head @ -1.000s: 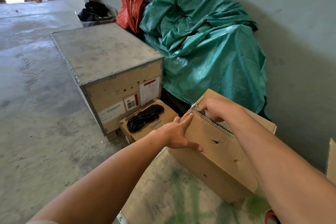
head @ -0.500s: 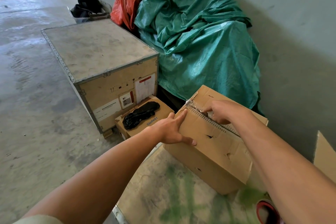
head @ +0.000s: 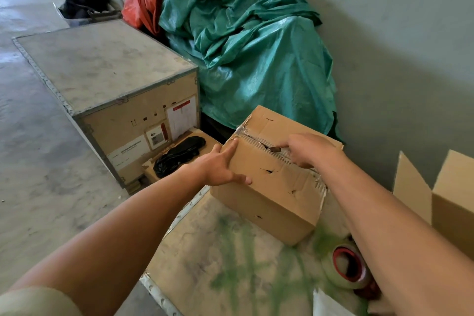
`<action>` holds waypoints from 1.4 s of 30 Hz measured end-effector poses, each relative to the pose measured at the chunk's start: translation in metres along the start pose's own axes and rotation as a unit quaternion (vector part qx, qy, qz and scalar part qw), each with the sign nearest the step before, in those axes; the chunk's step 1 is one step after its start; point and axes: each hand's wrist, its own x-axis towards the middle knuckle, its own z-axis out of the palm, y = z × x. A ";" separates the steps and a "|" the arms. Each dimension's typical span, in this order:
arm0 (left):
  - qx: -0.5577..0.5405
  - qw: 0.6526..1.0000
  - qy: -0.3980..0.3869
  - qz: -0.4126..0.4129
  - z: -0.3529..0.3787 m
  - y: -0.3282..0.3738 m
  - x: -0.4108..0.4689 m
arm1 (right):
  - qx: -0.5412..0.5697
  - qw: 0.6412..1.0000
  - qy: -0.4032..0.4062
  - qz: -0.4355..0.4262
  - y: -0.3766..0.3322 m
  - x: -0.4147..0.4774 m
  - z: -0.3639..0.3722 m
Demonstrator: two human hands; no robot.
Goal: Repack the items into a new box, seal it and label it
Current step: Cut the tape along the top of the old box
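A worn, dented cardboard box [head: 277, 195] stands on a paint-stained board [head: 205, 251]. Its top seam carries torn, ribbed tape. My left hand [head: 220, 169] grips the box's near left corner, thumb on the front face and index finger along the top edge. My right hand [head: 307, 150] rests on top with its fingers curled into the middle of the seam, where a dark gap shows. Whether it holds a tool is hidden. A new box [head: 451, 202] stands at the right with its flaps up. A clear tape roll with a red core [head: 346, 268] lies under my right forearm.
A large metal-edged crate [head: 102, 69] stands to the left on the concrete floor. A small carton with a black bag [head: 179, 154] on it leans against that crate. A green tarp [head: 256, 46] is heaped against the wall behind. White paper [head: 331, 303] shows at the bottom right.
My right hand has slid along the seam from the far corner toward the middle, and the seam now gapes there. My left hand has kept its hold on the corner.
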 end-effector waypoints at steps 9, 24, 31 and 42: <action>0.043 0.999 0.006 0.000 0.001 0.003 0.003 | 0.011 1.000 -0.002 -0.001 0.001 0.009 -0.006; 0.033 0.999 0.008 -0.008 0.002 0.013 -0.001 | 0.024 1.000 0.002 0.007 0.014 0.001 0.006; 0.057 0.998 0.032 0.005 0.001 0.018 -0.003 | 0.059 0.998 -0.009 0.027 0.016 -0.006 0.002; 0.232 0.963 0.092 0.099 0.024 0.034 0.021 | 0.071 0.997 0.007 0.019 0.019 -0.013 0.010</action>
